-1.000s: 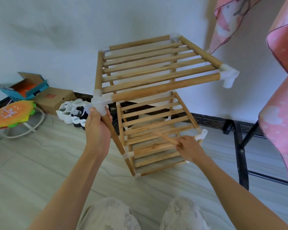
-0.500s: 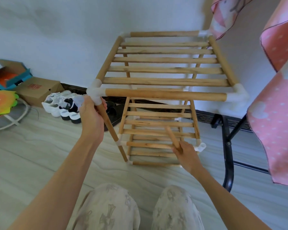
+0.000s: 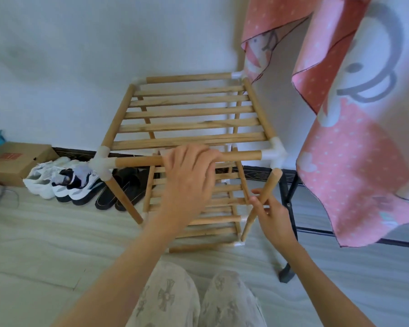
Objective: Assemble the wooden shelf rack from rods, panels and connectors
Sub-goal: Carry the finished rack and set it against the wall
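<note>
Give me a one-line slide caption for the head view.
Left hand grips the rack's top front rail while right hand holds a loose rod under the near-right connector.

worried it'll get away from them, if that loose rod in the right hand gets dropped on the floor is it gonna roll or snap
The loose wooden rod is a smooth round dowel, so it would probably roll on the flat floor. It looks straight and solid, so likely stiff and unlikely to snap. The right hand holds it with just fingers, suggesting it is light.

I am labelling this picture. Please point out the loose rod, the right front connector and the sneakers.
loose rod [image 3: 268, 188]: head view, upper shaft above the right hand.
right front connector [image 3: 274, 152]: head view, its white elbow.
sneakers [image 3: 64, 179]: head view, the middle shoe.
</note>
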